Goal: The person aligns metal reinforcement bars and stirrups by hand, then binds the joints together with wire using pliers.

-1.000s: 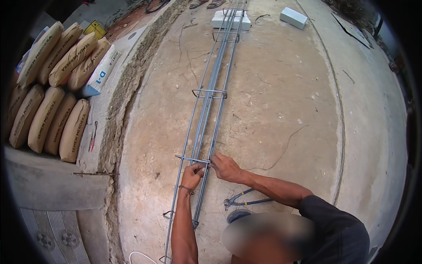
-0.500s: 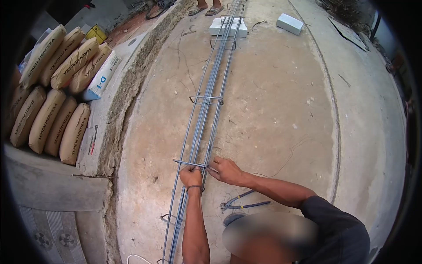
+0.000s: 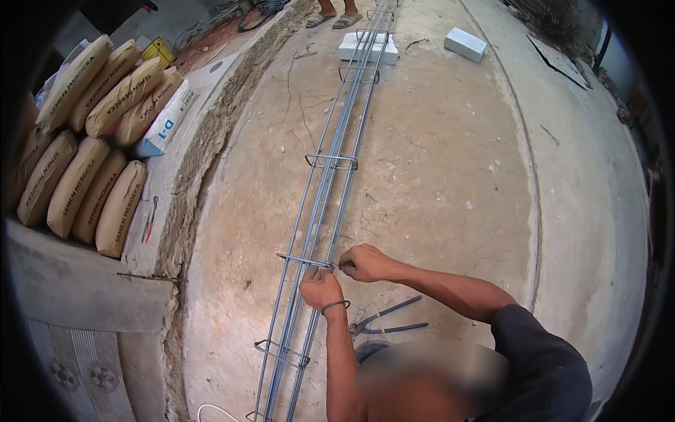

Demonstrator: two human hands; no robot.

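A long cage of steel reinforcing bars (image 3: 320, 211) runs away from me, with square stirrups around it. My left hand (image 3: 322, 287) is closed in a pinch at the right corner of one stirrup (image 3: 299, 259), beside the bars. Just right of that corner, my right hand (image 3: 367, 263) has its fingertips pressed together. Anything in either pinch is too small or hidden to make out. A dark band (image 3: 336, 307) circles my left wrist. Pincers with blue handles (image 3: 404, 328) lie spread on the concrete below my right forearm.
A white block (image 3: 368, 49) supports the cage's far end; another white block (image 3: 465, 45) lies to its right. Someone's sandaled feet (image 3: 334, 21) stand beyond. Cement bags (image 3: 121, 207) are stacked at left, near red-handled pliers (image 3: 149, 224). A rough concrete edge (image 3: 200, 169) runs along the left.
My left hand has shifted right and slightly down, from over the bars to the stirrup's right corner. My right hand has moved slightly right and up, away from the bars.
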